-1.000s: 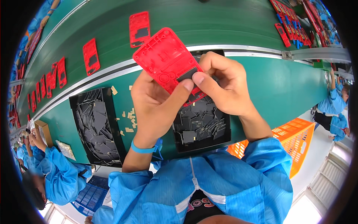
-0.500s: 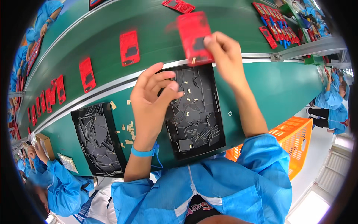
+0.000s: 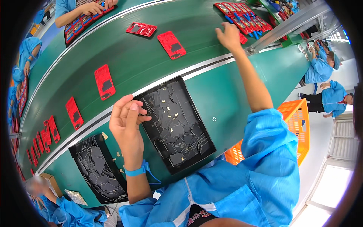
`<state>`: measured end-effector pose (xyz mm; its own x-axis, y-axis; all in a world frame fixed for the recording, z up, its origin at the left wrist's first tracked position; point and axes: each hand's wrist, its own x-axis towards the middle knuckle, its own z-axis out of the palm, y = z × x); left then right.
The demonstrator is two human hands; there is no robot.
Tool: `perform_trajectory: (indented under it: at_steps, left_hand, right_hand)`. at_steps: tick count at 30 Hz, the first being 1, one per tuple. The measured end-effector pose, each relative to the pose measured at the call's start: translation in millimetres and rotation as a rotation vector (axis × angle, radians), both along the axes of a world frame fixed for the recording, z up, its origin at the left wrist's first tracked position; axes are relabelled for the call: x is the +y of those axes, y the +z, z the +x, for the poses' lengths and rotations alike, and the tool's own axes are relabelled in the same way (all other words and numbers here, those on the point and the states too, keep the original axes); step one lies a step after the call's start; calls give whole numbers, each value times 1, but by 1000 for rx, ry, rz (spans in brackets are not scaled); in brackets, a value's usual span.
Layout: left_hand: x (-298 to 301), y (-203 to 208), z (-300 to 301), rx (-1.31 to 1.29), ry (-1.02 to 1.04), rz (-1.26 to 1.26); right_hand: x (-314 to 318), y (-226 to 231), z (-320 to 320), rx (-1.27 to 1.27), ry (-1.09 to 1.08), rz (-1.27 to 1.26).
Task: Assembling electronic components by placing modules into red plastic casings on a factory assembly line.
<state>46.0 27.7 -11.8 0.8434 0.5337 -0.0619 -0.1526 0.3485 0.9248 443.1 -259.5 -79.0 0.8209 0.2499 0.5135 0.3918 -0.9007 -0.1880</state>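
Observation:
My left hand [image 3: 127,119], with a blue strap at the wrist, hovers by the left edge of a black tray [image 3: 196,154]. Its fingers are curled toward the thumb; whatever they might pinch is hidden. In that tray lie many thin dark grey pads [image 3: 176,130] and a few small pale pieces. My right hand [image 3: 229,36] reaches far out over the green belt, thumb and fingers apart with nothing in them. Just beyond it a red casing [image 3: 243,38] is partly covered by the hand. Another red casing [image 3: 172,45] with a dark square lies on the belt.
More red casings [image 3: 104,82] lie along the belt [image 3: 132,64]. A second black tray of pads [image 3: 96,170] stands left, and a stack of filled red casings with blue parts [image 3: 244,18] lies far right. An orange crate [image 3: 298,128] is at my right. Co-workers' hands [image 3: 94,7] work across the belt.
My right hand has let go of the red casing, which now lies on the belt, and moved right toward another casing. My left hand has drawn left and lower; the view has turned.

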Motion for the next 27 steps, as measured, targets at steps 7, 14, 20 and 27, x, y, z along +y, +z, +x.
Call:
perform_trajectory:
  at_steps: [7,14,20,27]
  left_hand:
    - [-5,3,0,-13,-21,-16]
    - [-3,1,-6,30,-32,39]
    - [-3,1,-1,-30,-48,42]
    - [-16,-5,-7,-183,-81,417]
  right_hand:
    - [-35,-25,-11,198,-383,-200]
    - [31,26,-51,371,299,289]
    - [74,82,-123,415,649,755]
    - [150,99,-262,280,1331,835]
